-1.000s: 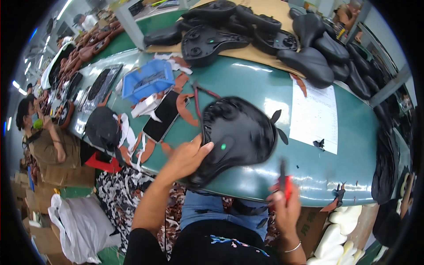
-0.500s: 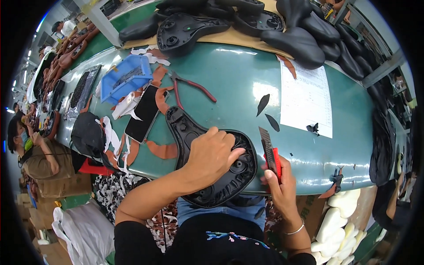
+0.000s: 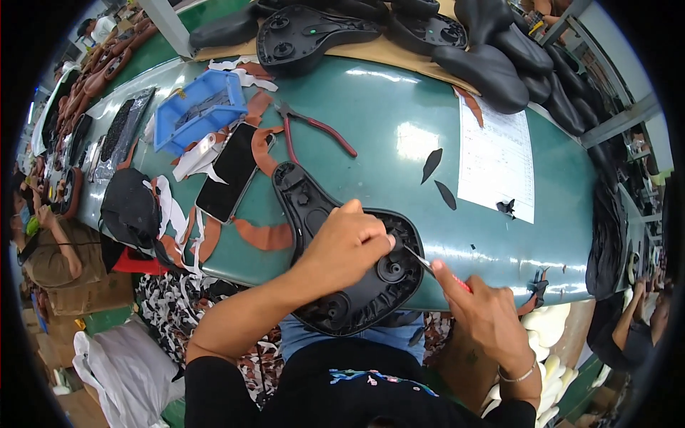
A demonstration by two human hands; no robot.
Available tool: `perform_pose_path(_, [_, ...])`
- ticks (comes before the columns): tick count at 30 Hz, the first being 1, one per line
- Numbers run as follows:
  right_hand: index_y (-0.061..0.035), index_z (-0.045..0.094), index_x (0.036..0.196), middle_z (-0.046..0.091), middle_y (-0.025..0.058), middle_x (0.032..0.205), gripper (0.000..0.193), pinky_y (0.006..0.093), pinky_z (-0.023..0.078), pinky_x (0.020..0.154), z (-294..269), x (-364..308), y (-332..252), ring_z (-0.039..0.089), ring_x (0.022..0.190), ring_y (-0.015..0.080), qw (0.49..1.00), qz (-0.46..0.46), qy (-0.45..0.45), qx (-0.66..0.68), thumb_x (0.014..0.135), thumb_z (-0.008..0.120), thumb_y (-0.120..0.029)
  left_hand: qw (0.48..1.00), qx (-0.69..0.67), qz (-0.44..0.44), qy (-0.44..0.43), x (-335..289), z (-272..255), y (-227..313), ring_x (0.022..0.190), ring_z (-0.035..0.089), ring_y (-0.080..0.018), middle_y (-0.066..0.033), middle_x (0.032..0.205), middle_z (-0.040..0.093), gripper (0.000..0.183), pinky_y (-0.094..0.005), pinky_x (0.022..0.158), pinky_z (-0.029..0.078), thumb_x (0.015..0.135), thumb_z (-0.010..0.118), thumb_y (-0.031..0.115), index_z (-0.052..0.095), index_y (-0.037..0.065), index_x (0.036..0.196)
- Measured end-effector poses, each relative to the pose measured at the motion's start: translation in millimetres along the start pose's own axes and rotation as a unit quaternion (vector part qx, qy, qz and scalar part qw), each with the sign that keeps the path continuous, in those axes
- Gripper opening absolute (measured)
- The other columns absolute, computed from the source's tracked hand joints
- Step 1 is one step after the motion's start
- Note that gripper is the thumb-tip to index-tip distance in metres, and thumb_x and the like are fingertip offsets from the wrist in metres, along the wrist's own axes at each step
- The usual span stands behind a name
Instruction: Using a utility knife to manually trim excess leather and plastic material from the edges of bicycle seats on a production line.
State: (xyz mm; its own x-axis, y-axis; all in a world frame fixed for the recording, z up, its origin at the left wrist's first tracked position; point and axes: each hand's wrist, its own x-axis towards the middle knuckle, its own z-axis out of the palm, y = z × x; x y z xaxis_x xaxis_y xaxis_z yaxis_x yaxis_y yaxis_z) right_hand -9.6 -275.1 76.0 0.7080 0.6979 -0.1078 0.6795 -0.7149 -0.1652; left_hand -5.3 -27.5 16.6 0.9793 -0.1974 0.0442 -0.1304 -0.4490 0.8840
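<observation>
A black bicycle saddle [image 3: 303,203] lies underside up at the table's front edge, its nose pointing away to the left and its wide end near my lap. Across its wide part rests my left hand [image 3: 349,246], fingers closed and thumb pressed at the inner rim; what sits under the fingertips is hidden. My right hand [image 3: 478,303] grips a red-handled utility knife [image 3: 461,282]. The knife's blade reaches over the saddle's right rim, its tip close to my left thumb. Two thin black offcuts [image 3: 432,165] lie on the table beyond the knife.
Red-handled pliers [image 3: 321,128], a black phone [image 3: 227,173], a blue tray [image 3: 200,110] and brown scraps [image 3: 264,234] lie to the left. A printed sheet [image 3: 497,160] is at the right. Finished-looking black saddles [image 3: 492,75] crowd the far edge. Other people sit at both sides.
My right hand has swung the knife from upright beside the saddle to tilted, blade over the saddle's rim. My left hand stays on the saddle.
</observation>
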Motion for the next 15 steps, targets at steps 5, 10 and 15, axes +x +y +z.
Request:
perform_pose_path(5, [-0.0228, 0.049, 0.133, 0.046, 0.0056, 0.061, 0.058, 0.0354, 0.038, 0.044, -12.3, 5.0, 4.3, 0.048, 0.048, 0.0231, 0.993, 0.009, 0.067, 0.093, 0.079, 0.063, -0.007, 0.998, 0.005, 0.048, -0.046, 3.2, -9.3, -3.8, 0.067, 0.040, -0.0176, -0.0018, 0.057, 0.052, 0.028, -0.0323, 0.063, 0.034, 0.081, 0.061, 0.019, 0.053, 0.005, 0.058])
perform_pose_path(10, [-0.0235, 0.049, 0.133, 0.048, 0.0056, 0.062, 0.056, 0.0347, 0.038, 0.044, -8.3, 26.4, 0.2, 0.051, 0.050, 0.0228, 0.998, -0.045, 0.037, 0.023, 0.081, 0.063, -0.009, 0.998, 0.006, 0.055, -0.038, -0.7, -10.6, -0.1, 0.067, 0.041, -0.0165, -0.0007, 0.056, 0.050, 0.027, -0.0312, 0.062, 0.035, 0.080, 0.061, 0.019, 0.053, 0.005, 0.057])
perform_pose_path(15, [-0.0223, 0.040, 0.139, 0.050, 0.0104, 0.065, 0.062, 0.0389, 0.039, 0.040, 21.3, -12.3, -8.9, 0.054, 0.046, 0.0275, 1.000, 0.026, 0.008, 0.004, 0.081, 0.059, -0.010, 0.986, -0.153, -0.067, -0.008, -2.2, -18.8, 10.7, 0.067, 0.043, -0.0148, -0.0008, 0.052, 0.048, 0.026, -0.0291, 0.060, 0.035, 0.079, 0.059, 0.018, 0.055, 0.004, 0.058])
